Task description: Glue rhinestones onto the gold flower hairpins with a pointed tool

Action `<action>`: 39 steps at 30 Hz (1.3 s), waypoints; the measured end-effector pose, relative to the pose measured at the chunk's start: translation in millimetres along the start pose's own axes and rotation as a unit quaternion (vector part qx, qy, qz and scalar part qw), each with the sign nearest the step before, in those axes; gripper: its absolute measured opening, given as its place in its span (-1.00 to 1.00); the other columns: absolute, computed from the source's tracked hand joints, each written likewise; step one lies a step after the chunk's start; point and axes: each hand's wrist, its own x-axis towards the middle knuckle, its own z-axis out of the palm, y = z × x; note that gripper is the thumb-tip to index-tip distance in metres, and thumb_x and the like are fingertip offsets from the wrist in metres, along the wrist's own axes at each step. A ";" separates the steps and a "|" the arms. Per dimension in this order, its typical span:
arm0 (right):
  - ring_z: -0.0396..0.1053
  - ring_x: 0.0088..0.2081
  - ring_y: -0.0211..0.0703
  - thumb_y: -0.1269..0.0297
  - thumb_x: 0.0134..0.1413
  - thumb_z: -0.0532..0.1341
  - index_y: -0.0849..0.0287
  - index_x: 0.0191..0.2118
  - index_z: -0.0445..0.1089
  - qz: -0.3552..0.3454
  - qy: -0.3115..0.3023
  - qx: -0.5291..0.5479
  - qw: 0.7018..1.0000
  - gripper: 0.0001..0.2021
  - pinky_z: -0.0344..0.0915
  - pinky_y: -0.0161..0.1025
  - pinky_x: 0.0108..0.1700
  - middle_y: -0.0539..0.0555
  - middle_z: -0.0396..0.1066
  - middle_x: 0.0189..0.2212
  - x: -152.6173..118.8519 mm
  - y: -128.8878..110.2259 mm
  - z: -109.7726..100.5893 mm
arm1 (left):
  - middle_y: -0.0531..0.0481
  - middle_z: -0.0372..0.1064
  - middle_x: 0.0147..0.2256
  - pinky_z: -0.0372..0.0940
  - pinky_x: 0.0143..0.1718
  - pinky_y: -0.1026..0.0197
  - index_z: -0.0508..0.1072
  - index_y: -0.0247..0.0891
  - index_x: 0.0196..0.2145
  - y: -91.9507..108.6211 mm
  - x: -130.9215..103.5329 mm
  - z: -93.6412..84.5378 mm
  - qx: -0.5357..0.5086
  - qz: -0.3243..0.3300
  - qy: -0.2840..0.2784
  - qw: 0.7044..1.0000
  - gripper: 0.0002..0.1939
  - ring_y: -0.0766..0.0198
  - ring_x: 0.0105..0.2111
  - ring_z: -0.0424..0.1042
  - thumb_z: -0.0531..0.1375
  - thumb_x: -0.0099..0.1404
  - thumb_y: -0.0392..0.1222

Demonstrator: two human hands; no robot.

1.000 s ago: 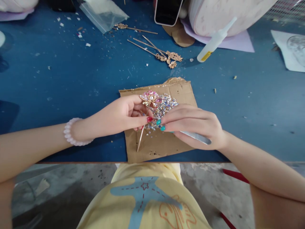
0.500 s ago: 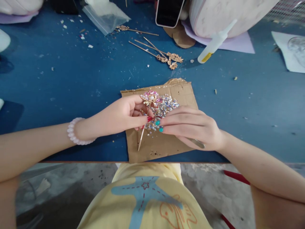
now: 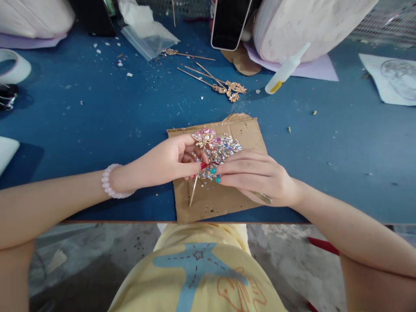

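Note:
My left hand (image 3: 172,158) is closed on a hairpin (image 3: 206,137). The pin's flower head carries pink stones and a pearl-like centre, and its gold stem slants down below my thumb. My right hand (image 3: 260,177) is pinched close to my left fingertips. Tweezers (image 3: 264,198) lie under its palm, with only the metal rear end showing; their tips are hidden by my fingers. Beneath both hands a heap of small glittering rhinestones (image 3: 227,146) covers part of a cardboard sheet (image 3: 224,203).
Several gold hairpins (image 3: 224,86) lie behind the cardboard. A glue bottle (image 3: 282,76) stands tilted at the back right, near a phone (image 3: 230,26) and a pale rounded bag (image 3: 292,30). A plastic bag (image 3: 147,37) is at the back left, a tape roll (image 3: 19,67) at far left.
The view has shifted slightly, showing more of the left and back of the table. Both hands keep nearly the same hold on the hairpin and tweezers.

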 end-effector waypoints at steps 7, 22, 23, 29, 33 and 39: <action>0.53 -0.06 -0.06 0.47 0.34 0.10 0.34 -0.11 0.47 0.006 0.009 0.000 1.000 -0.81 0.54 -0.06 -0.06 0.26 0.59 -0.15 0.2 -0.8 0.2 | 0.03 0.41 -0.28 0.37 -0.46 0.34 0.39 -0.30 -0.19 0.8 -1.0 -0.6 -0.007 -0.010 0.001 1.000 -0.76 0.42 -0.47 0.39 0.29 0.15 -0.33; 0.53 -0.03 -0.06 0.47 0.34 0.11 0.32 -0.09 0.47 0.011 0.006 0.009 1.000 -0.81 0.54 -0.05 -0.04 0.26 0.59 -0.13 -0.1 -1.5 -0.6 | 0.04 0.43 -0.28 0.38 -0.45 0.33 0.42 -0.29 -0.17 -0.8 0.4 -1.1 -0.021 -0.015 -0.002 1.000 -0.72 0.42 -0.49 0.40 0.28 0.13 -0.37; 0.53 -0.02 -0.07 0.46 0.34 0.12 0.32 -0.08 0.47 0.013 0.009 0.013 1.000 -0.81 0.54 -0.05 -0.03 0.26 0.59 -0.13 -0.3 -1.6 -0.9 | 0.05 0.43 -0.28 0.38 -0.45 0.33 0.42 -0.29 -0.17 -0.7 0.4 -1.0 -0.023 -0.015 -0.001 1.000 -0.72 0.43 -0.50 0.40 0.28 0.13 -0.37; 0.53 -0.02 -0.07 0.47 0.33 0.14 0.30 -0.08 0.47 0.016 0.017 0.014 1.000 -0.83 0.55 -0.05 -0.02 0.25 0.59 -0.13 -1.1 -1.8 -0.9 | 0.07 0.41 -0.31 0.38 -0.48 0.37 0.41 -0.30 -0.21 0.9 1.8 -0.8 -0.039 -0.010 0.004 0.999 -0.76 0.46 -0.52 0.38 0.28 0.14 -0.39; 0.53 -0.03 -0.06 0.46 0.33 0.14 0.31 -0.07 0.46 0.014 0.014 0.011 1.000 -0.83 0.54 -0.05 -0.03 0.26 0.59 -0.13 -1.4 -1.5 -0.2 | 0.05 0.42 -0.30 0.38 -0.48 0.39 0.41 -0.30 -0.16 0.1 2.4 -1.4 -0.040 -0.007 -0.006 0.999 -0.72 0.44 -0.47 0.41 0.31 0.15 -0.36; 0.54 -0.02 -0.05 0.46 0.34 0.12 0.32 -0.08 0.47 0.007 0.005 0.007 1.000 -0.81 0.54 -0.04 -0.05 0.28 0.59 -0.13 -0.6 -1.0 -0.8 | 0.04 0.43 -0.30 0.37 -0.49 0.38 0.44 -0.29 -0.16 -1.7 1.7 -1.6 -0.031 -0.014 0.000 0.999 -0.71 0.43 -0.48 0.39 0.30 0.12 -0.37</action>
